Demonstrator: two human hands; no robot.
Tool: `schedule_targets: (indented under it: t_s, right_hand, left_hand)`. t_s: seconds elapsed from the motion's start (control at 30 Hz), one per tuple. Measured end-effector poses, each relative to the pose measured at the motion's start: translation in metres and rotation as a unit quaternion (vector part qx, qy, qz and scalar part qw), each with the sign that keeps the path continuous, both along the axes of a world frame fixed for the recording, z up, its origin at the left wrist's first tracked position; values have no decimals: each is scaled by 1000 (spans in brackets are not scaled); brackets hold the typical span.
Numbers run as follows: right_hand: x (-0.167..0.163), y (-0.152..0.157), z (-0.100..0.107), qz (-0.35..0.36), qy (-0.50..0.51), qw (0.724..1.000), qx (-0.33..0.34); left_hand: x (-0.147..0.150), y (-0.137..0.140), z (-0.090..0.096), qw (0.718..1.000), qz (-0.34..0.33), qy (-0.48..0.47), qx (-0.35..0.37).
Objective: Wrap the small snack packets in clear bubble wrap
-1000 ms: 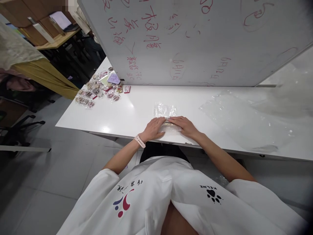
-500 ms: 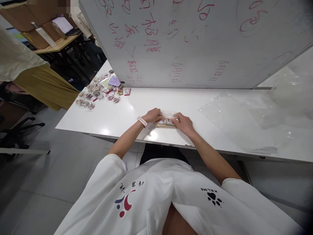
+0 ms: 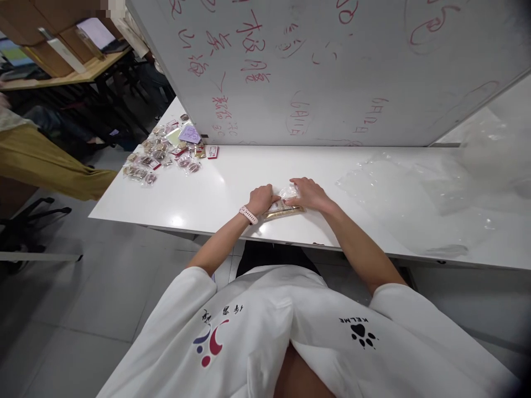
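Note:
A flat package with a gold edge (image 3: 286, 213), partly covered in crinkled clear plastic (image 3: 289, 192), lies on the white table (image 3: 232, 177) close to its front edge. My left hand (image 3: 261, 199), with a pale pink band at the wrist, is closed on the package's left end. From the right, my right hand (image 3: 309, 193) curves over the clear plastic and right part of the package, its thumb on the near side and fingers on the far side. Both hands hide much of the package's upper face.
A whiteboard (image 3: 290, 99) with red writing stands along the table's back. Small wrapped packets (image 3: 157, 149) and a purple card (image 3: 189, 133) lie at the left end. Large clear plastic sheets (image 3: 415, 204) spread over the right. A person in mustard trousers (image 3: 50, 160) stands at left.
My right hand has lifted and shifted over the plastic, its fingers spreading wider. The package has turned slightly, its right end farther from me. The person at left has moved farther left.

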State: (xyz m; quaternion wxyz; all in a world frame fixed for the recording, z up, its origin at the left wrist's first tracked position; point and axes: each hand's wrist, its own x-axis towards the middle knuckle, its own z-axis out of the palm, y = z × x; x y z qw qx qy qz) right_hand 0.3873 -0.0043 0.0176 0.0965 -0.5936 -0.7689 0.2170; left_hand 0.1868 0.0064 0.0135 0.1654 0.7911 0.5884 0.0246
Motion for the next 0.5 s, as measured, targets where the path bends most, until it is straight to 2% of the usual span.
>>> schedule_targets:
  t_s: [0.13,0.27,0.4,0.5]
  right_hand:
    - [2,25,14,84,5,992,-93]
    - [2,38,28,193,53,960,-198]
    - [5,24,33,249,108,919,-286]
    - [23,6,34,240,168,915,-277]
  left_hand:
    - [-1,-3,-2,997,-74,6,6]
    - [-2,-7,-4,984,-169,21,48]
    - [2,-13,-4,972,-215,5,100]
    - [13,-19,0,967,-197,-65,146]
